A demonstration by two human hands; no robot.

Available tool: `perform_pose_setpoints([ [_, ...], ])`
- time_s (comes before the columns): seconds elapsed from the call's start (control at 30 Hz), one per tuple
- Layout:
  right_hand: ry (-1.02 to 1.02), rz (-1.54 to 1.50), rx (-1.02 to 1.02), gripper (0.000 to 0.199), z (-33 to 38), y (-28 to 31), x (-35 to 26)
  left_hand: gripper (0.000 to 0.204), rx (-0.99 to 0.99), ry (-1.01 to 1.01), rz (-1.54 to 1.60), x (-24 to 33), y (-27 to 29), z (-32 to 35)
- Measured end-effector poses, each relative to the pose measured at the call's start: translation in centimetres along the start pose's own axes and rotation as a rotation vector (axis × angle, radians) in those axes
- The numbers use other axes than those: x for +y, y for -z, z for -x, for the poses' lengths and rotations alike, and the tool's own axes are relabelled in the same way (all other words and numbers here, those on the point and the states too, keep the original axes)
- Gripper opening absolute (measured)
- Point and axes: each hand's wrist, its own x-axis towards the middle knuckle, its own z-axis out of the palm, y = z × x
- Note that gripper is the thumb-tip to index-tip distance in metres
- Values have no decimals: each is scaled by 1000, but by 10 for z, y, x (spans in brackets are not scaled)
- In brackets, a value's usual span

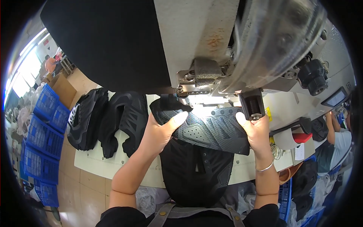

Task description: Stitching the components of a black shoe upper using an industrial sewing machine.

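Observation:
A black shoe upper with a perforated, textured side lies under the lit working area of a sewing machine. My left hand grips its left part, thumb on top. At its right end my right hand holds the edge, thumb also on top; the fingers of both hands are mostly hidden underneath. The upper's far edge, with a row of eyelets, is close to the machine's bright metal parts. Glare hides the exact contact there. Another black shoe upper hangs over the table's near edge, partly beneath the held one.
Stacked black uppers and more uppers lie on the pale table at left. Blue crates line the floor beyond. A black cylindrical part stands near my right hand. A co-worker sits at far right.

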Motion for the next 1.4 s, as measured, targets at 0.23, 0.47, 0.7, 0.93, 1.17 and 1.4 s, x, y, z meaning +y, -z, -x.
perform_pose_setpoints([
  [0.23,-141,-106,-63,21,8,2,1,20,53,166,-33,-2,-2,9],
  [0.47,-180,-162,-9,25,23,-7,-2,32,-133,141,-182,-11,-9,31],
  [0.7,-262,-116,-67,31,59,-27,-17,23,-93,127,-43,-21,-29,63],
  [0.93,216,580,210,44,62,-1,-8,23,-69,279,24,-12,-2,69],
  [1.17,-386,-497,-149,48,58,3,20,24,-44,280,88,-8,7,63],
  [1.4,-210,-164,51,39,81,-18,-17,22,127,177,-113,-12,7,71],
])
